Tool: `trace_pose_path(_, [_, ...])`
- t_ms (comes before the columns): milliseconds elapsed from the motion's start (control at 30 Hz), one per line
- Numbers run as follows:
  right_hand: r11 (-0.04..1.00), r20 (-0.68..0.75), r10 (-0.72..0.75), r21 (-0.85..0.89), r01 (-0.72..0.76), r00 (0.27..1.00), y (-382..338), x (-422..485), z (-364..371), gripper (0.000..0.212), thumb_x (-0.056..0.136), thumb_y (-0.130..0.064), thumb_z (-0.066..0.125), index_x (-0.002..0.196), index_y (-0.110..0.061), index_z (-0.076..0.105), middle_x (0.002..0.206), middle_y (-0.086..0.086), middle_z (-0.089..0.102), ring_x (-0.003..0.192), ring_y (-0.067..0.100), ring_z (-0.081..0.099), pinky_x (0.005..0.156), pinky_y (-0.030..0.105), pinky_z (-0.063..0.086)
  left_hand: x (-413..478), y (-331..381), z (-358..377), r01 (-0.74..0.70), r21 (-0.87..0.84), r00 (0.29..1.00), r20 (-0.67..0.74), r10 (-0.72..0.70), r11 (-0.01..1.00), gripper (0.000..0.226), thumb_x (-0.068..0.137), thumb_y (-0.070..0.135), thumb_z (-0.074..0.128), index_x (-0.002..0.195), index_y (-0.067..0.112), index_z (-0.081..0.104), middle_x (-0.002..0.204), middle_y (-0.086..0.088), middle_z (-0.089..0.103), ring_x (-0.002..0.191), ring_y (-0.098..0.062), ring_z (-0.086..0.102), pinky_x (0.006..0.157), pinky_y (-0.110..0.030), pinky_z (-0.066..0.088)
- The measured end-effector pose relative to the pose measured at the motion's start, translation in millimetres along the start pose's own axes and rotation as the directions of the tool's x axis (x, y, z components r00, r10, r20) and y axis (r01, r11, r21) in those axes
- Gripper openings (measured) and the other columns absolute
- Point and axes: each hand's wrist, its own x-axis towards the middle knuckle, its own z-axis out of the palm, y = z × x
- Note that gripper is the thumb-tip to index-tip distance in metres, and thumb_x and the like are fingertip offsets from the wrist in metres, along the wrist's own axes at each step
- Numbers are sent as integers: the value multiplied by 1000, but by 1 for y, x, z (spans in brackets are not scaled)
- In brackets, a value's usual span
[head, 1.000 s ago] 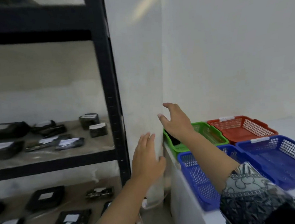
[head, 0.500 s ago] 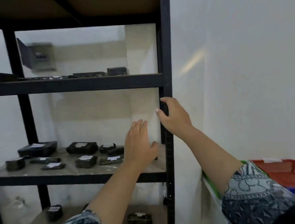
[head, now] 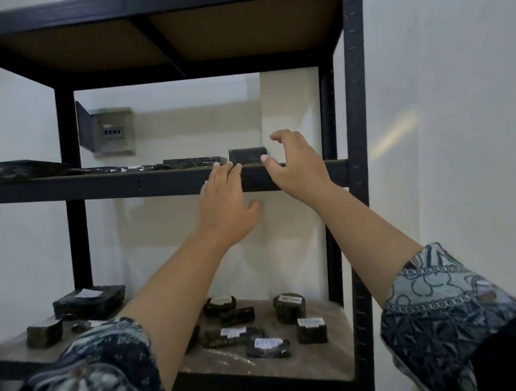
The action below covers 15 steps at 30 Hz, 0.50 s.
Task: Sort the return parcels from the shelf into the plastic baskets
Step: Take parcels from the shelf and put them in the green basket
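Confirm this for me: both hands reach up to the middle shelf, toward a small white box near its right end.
Wrong on the colour: the head view shows the box is black, not white. The left hand and right hand do reach up to the middle shelf, toward that small box near its right end.

shelf frame (head: 354, 93): black | parcels (head: 248, 156): black | sleeves (head: 440, 298): blue patterned

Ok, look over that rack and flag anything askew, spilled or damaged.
Nothing spilled or damaged shows. The parcels on the lower shelf lie scattered at mixed angles, not in rows. Behind the rack, the grey wall box has its door hanging open.
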Motion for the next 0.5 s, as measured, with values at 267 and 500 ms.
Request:
trace_pose_path(267, [990,117,27,-141,-10,993,22,76,40,59,92,-40,54,142,-19,31,146,4,36,129,23,41,98,36,38,66,-53,22,-19,93,997,-67,25,996,56,91,46,44,135,11,40,139,-4,42,134,-23,30,113,-50,21])
trace_pose_path(500, [950,437,304,-200,-239,847,34,111,51,80,79,-71,53,143,-27,34,146,7,34,129,30,40,105,43,36,80,-87,30,-60,75,992,-105,68,995,57,90,53,37,127,12,51,126,-5,56,122,-23,45,113,-44,20])
